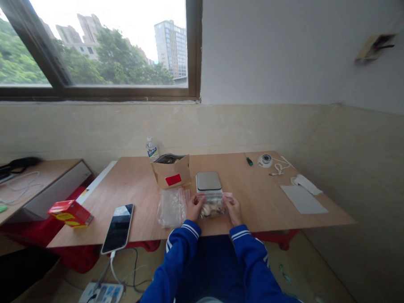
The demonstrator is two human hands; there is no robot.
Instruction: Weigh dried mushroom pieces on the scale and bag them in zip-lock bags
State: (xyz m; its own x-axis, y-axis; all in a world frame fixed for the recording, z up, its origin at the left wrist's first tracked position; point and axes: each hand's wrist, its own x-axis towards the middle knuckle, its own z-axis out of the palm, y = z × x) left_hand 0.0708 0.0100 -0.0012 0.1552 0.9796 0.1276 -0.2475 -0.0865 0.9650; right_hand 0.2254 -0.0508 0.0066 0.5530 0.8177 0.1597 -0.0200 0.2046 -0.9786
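Together, both hands (194,208) (234,210) hold a clear bag (212,209) near a red-labelled pouch (163,173).

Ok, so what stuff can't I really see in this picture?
All in the head view:
What's deep inside the paper bag: its front side hides it.
What exactly is in the filled clear bag: too small and blurred.
Words on the bottle: too small and blurred.
The rest of the black thing on the left table: cut off by the left edge.
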